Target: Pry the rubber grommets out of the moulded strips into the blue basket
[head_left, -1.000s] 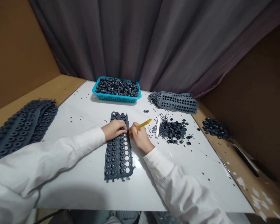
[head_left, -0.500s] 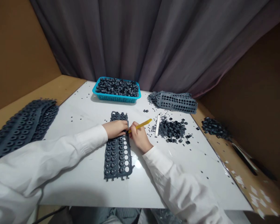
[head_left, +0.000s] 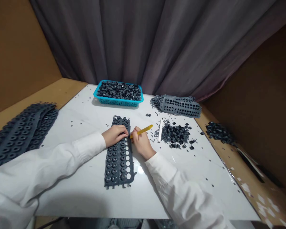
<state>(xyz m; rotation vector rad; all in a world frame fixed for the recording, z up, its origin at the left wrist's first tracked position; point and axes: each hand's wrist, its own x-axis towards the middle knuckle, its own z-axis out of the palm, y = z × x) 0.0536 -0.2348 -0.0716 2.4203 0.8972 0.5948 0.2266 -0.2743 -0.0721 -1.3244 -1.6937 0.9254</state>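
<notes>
A dark grey rubber sheet (head_left: 118, 162) with rows of raised rings lies lengthwise before me on the white tabletop. Along its right column, several round holes show the white table through them. My left hand (head_left: 115, 135) rests on the sheet's upper part, fingers curled and thumb pressed at the right column. What sits between those fingertips is hidden. My right hand (head_left: 141, 143) grips a slim yellow stick-like tool (head_left: 146, 128) like a pen, its lower tip at the sheet's right edge, close to my left fingertips. The tool's exact kind is unclear.
A blue basket (head_left: 119, 103) full of small dark rubber rings stands at the back. Punched sheets (head_left: 181, 106) lie back right, with loose dark pieces (head_left: 177, 133) and a white pen (head_left: 160, 130) nearer. More ringed sheets (head_left: 21, 130) are stacked at left. Another dark pile (head_left: 219, 132) sits far right.
My left hand has drawn slightly left, its fingertips a little back from the sheet's right edge. The right hand keeps the yellow tool at nearly the same spot. The whole view has shifted slightly.
</notes>
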